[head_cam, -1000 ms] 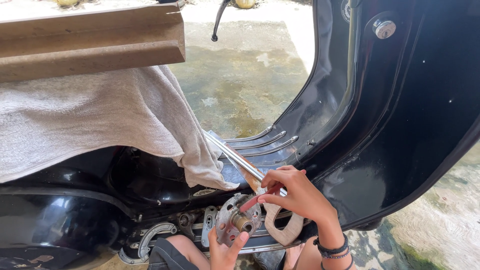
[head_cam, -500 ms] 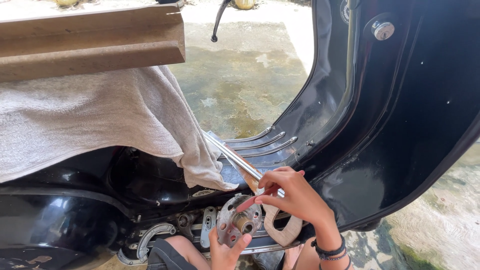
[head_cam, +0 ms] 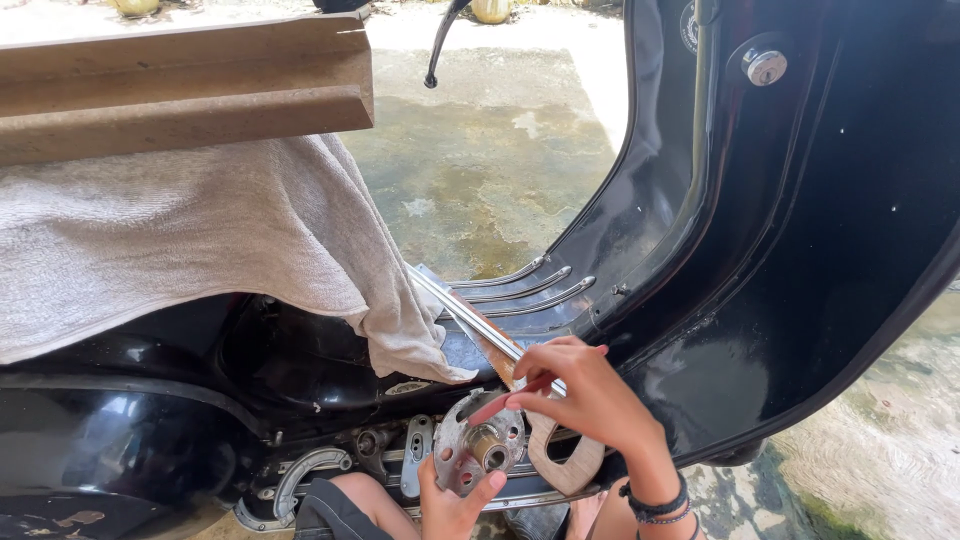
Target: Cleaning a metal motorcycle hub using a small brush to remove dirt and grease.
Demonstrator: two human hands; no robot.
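A black scooter body (head_cam: 790, 280) lies tipped on its side over wet concrete ground (head_cam: 480, 170), a beige towel (head_cam: 170, 240) draped across it beneath a wooden beam (head_cam: 180, 85). Low against the frame, the left hand (head_cam: 450, 505) grips a round metal hub plate (head_cam: 478, 445) from below; the right hand (head_cam: 585, 395) pinches its upper edge, just beside a flat wooden gasket-like piece (head_cam: 560, 460)

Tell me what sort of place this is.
Probably an outdoor yard used for scooter repair: a black scooter body lies on its side over wet, stained concrete ground, and the person's hands hold a round metal hub plate beside it.
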